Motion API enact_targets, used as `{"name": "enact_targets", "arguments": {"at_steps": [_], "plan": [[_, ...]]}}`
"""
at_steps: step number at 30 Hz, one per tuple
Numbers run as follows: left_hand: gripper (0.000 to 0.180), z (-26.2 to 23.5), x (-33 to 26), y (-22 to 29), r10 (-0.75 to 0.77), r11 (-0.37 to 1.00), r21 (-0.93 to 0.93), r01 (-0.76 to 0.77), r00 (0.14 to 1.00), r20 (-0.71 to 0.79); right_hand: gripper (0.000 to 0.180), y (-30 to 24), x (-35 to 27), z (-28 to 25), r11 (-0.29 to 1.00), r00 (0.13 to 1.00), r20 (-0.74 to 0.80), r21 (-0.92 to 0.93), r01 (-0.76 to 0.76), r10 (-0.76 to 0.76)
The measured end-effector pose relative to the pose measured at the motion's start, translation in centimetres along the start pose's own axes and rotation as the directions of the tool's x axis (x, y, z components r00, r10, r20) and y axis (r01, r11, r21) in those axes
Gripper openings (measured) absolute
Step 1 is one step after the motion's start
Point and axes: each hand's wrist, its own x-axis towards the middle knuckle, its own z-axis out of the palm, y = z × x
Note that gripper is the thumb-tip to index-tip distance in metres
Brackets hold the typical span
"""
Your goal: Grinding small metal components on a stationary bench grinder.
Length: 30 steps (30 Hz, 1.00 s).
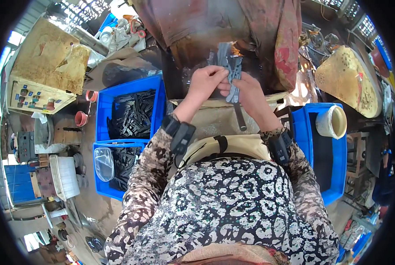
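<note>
workshop: busy and cluttered all round, a stained cloth (287,57) draped at the top of the view, with a dark work area (175,84) right below it.
centre of play: grey metal pieces (234,79), long and narrow, up in front of the body, between both hands and over the near edge of that dark area.
left hand (205,80): thumb and forefinger pinched together on the left side of the pieces.
right hand (249,92): grasping the same pieces from the right, thumb lying along the front.
under the hands: a dark rod (239,117) pointing down toward the lap.
behind the metal: an orange patch (236,49), bright beside the upper end.
left flank: two blue bins, the far bin (161,99) and the near bin (104,191), both loaded with dark strips (133,115); a clear plastic tub (103,164) sits in the near one.
right flank: another blue bin (300,132), a pale bucket (332,121) at its far right side.
wrists: dark strapped devices (183,136) on both.
</note>
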Motion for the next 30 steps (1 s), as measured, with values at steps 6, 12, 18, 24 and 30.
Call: {"name": "enact_targets", "arguments": {"at_steps": [6, 12, 18, 24, 30], "plan": [[0.013, -1.0, 0.1, -0.5, -0.111, 0.839, -0.523, 0.150, 0.988, 0.106, 0.025, -1.4, -0.1, -0.3, 0.994, 1.000, 0.017, 0.107, 0.009, -0.011], [0.013, -0.7, -0.3, -0.5, 0.013, 0.940, -0.342, 0.003, 0.999, 0.044, 0.022, -0.8, -0.7, 0.6, 0.998, 0.998, 0.052, -0.052, -0.041, 0.044], [0.030, -0.3, -0.5, -0.2, 0.033, 0.975, -0.220, -0.023, 0.999, 0.040, 0.019, -0.5, -0.5, 0.0, 0.986, 0.998, 0.052, -0.162, -0.028, 0.037], [0.059, -4.4, 1.9, -2.3, 0.040, 0.999, -0.027, -0.042, 0.995, -0.089, 0.020, -0.8, -2.8, -2.8, 0.964, 0.999, 0.023, -0.264, -0.030, 0.037], [0.051, -6.1, 5.0, -6.4, 0.126, 0.751, 0.657, -0.069, 0.991, -0.040, 0.027, 0.0, -7.8, -3.6, 0.716, 0.992, 0.101, -0.698, 0.011, 0.082]]}}
